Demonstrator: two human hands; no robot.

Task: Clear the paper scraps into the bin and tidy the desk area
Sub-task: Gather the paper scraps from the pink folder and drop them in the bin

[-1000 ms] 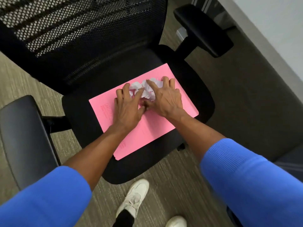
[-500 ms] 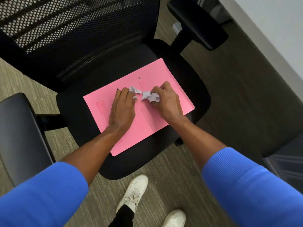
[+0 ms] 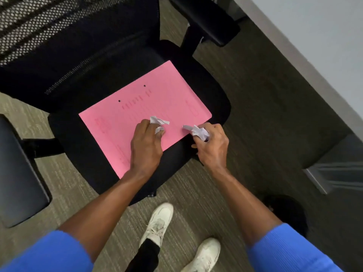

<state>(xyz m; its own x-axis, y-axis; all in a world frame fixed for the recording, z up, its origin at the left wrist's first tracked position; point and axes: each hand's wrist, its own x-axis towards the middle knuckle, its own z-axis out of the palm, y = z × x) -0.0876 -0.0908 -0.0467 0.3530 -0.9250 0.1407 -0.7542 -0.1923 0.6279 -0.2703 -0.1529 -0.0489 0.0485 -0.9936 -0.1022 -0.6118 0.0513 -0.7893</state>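
Observation:
A pink folder (image 3: 137,107) lies flat on the black seat of an office chair (image 3: 218,99). My left hand (image 3: 146,146) rests over the folder's near part, fingers closed around crumpled white paper scraps (image 3: 158,122) that stick out past the fingertips. My right hand (image 3: 212,146) is at the folder's right near edge, closed on another wad of white scraps (image 3: 198,131). No loose scraps show on the folder. No bin is in view.
The chair's mesh back (image 3: 59,32) fills the upper left, with armrests at the left (image 3: 17,173) and top right (image 3: 214,22). A grey desk edge (image 3: 314,71) runs down the right side. My white shoes (image 3: 157,224) stand on the carpet below the seat.
The hands, first pressed together over one pile of scraps at the folder's middle, have each closed on a share and drawn apart toward me. The right hand has moved to the folder's right edge.

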